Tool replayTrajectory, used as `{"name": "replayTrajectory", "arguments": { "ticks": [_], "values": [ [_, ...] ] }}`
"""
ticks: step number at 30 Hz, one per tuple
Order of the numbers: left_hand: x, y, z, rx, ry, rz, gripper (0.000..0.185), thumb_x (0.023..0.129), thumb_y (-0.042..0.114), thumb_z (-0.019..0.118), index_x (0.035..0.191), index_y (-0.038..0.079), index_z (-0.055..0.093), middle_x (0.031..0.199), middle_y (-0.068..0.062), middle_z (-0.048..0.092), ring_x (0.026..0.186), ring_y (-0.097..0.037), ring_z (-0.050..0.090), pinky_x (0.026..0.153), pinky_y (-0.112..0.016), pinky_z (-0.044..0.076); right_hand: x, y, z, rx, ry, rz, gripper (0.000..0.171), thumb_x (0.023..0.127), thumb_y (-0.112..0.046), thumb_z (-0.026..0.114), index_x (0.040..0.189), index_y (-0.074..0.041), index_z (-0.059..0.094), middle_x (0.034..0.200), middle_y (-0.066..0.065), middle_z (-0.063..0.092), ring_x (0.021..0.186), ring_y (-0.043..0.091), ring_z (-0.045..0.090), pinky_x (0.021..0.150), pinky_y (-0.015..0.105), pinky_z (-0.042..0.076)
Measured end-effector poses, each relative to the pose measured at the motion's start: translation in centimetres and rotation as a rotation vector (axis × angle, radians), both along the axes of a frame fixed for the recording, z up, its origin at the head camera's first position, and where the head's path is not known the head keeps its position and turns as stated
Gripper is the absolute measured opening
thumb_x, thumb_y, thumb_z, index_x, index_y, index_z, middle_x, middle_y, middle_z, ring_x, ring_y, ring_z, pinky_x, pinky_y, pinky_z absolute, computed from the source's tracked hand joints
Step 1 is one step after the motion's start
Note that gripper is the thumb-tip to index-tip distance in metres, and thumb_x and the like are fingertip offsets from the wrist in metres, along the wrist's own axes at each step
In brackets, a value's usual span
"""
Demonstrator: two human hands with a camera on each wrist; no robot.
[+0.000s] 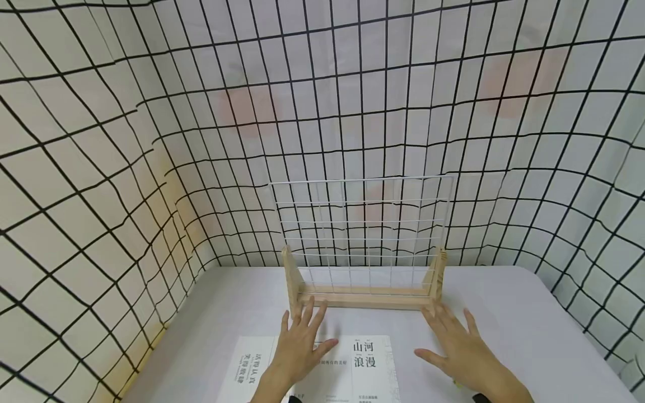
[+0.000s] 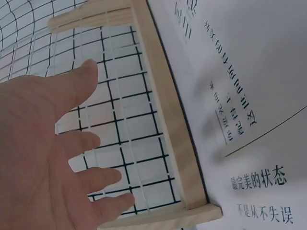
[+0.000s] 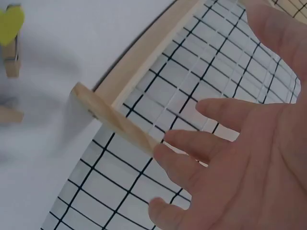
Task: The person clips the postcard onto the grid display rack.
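Wooden-framed wire grid [image 1: 364, 246] upright on table [image 1: 529, 324]; both hands [image 1: 302, 341] open, near base

Upright white wire grid [image 1: 363, 224] in wooden base [image 1: 365, 296]

We see a white table [image 1: 529, 324] enclosed left, right and far by white cloth walls [image 1: 151, 112] printed with a black grid, under soft, even light.

Both hands, left [image 1: 298, 342] and right [image 1: 463, 350], are bare, without rings, gloves, watches or visible sleeves.
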State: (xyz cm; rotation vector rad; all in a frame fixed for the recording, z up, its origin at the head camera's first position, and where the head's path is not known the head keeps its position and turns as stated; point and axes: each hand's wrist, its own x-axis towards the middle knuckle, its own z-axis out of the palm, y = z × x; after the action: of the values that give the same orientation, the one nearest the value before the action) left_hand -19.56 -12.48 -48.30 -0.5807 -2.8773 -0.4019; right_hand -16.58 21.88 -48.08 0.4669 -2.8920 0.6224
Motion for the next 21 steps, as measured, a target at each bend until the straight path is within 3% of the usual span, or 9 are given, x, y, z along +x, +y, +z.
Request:
{"name": "replayTrajectory", "arguments": {
  "ticks": [5,14,21],
  "values": [
    [-0.2,-0.1,-0.5,0.052,-0.049,-0.070,0.075,0.095,0.050,0.068,0.159,0.020,0.042,0.167,-0.019,0.034,0.152,-0.045,0.036,0.119,-0.072,0.027,-0.4,1.4,0.2,0.017,-0.019,0.008,0.085,0.088,-0.053,0.076,0.152,-0.005,0.047,0.157,0.030,0.043,0.144,0.050,0.041,0.113,0.078,0.019],
    [-1.9,0.3,-1.7,0.042,-0.105,-0.200,0.083,0.084,0.052,0.077,0.156,0.027,0.045,0.164,-0.018,0.039,0.149,-0.043,0.042,0.116,-0.068,0.034,-0.7,3.8,0.8,0.044,-0.072,0.060,0.074,0.087,-0.051,0.078,0.147,-0.013,0.057,0.151,0.032,0.049,0.136,0.054,0.049,0.107,0.078,0.029],
    [-3.5,1.0,-1.8,0.018,-0.150,-0.265,0.085,0.077,0.048,0.085,0.152,0.025,0.052,0.155,-0.014,0.048,0.141,-0.034,0.048,0.111,-0.058,0.043,-1.5,5.0,1.0,0.091,-0.144,0.107,0.071,0.084,-0.043,0.082,0.145,-0.015,0.059,0.142,0.032,0.057,0.123,0.054,0.059,0.095,0.073,0.047]
  ]
}}
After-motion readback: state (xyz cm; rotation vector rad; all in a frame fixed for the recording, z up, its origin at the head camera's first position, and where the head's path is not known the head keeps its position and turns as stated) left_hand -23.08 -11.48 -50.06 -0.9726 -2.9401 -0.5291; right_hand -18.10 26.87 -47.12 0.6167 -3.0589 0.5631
